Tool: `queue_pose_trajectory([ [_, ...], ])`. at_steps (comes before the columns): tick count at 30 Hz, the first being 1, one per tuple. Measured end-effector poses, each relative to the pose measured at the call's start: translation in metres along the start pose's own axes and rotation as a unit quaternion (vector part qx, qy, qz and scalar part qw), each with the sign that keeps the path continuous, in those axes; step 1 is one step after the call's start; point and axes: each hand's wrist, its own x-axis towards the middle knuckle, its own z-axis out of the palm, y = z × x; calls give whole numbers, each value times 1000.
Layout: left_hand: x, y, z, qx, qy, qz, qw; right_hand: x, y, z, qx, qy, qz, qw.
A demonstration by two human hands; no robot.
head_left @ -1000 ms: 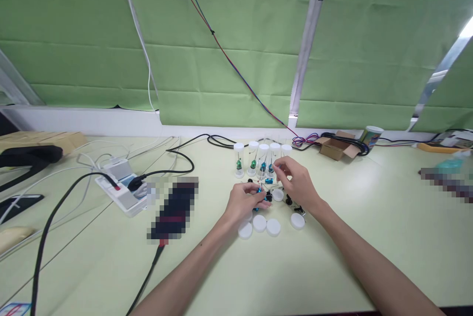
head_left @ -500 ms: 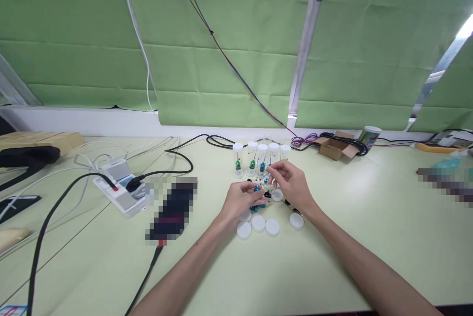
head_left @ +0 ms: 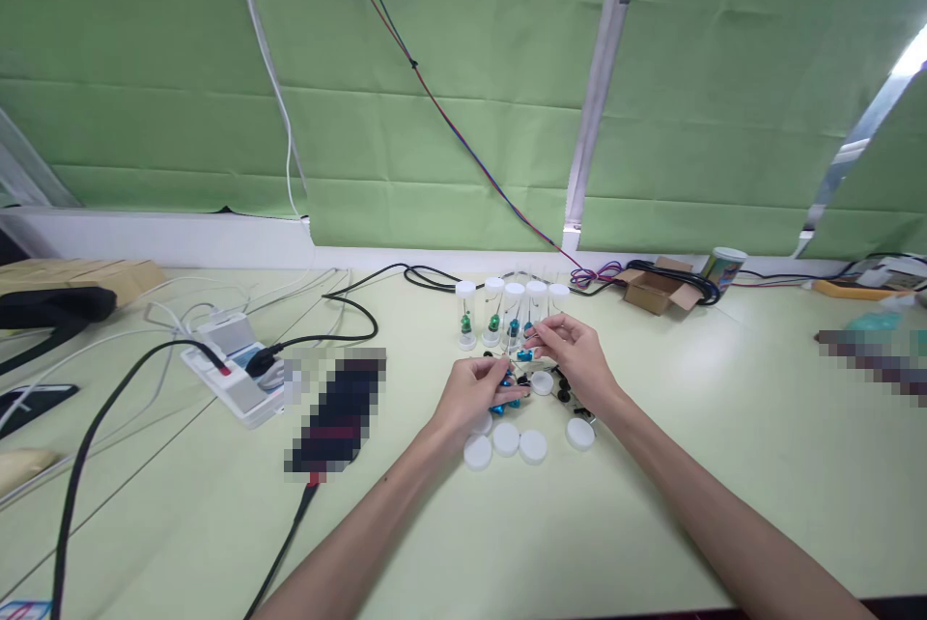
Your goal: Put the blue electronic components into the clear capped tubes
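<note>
My left hand [head_left: 470, 393] is closed on a small blue part [head_left: 501, 376] just above the table. My right hand [head_left: 575, 364] pinches a thin wire or pin that runs toward that part. Behind both hands stands a row of clear vials with white caps [head_left: 507, 311], holding green and blue pieces. Loose white caps [head_left: 505, 438] lie on the table in front of my hands. Small black and blue parts [head_left: 561, 393] are scattered between them.
A white power strip [head_left: 232, 374] with black cables lies to the left. A dark blurred device [head_left: 337, 412] sits beside it. An open cardboard box [head_left: 656, 290] and a cup [head_left: 726, 266] stand at the back right. Green blinds cover the window behind.
My hands have stayed over the parts; the right hand has shifted slightly left and nearer the left hand. The view has tilted a little.
</note>
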Motion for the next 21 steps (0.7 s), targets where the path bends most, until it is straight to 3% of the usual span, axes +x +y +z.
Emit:
queue_pose_trajectory([
  [9,-1,1,2,-4,3,-5,1000,-1,4,0,45,-47,69,995],
  [21,-1,0,2,-11,2,2,1000,-4,5,4,79,-42,129,988],
])
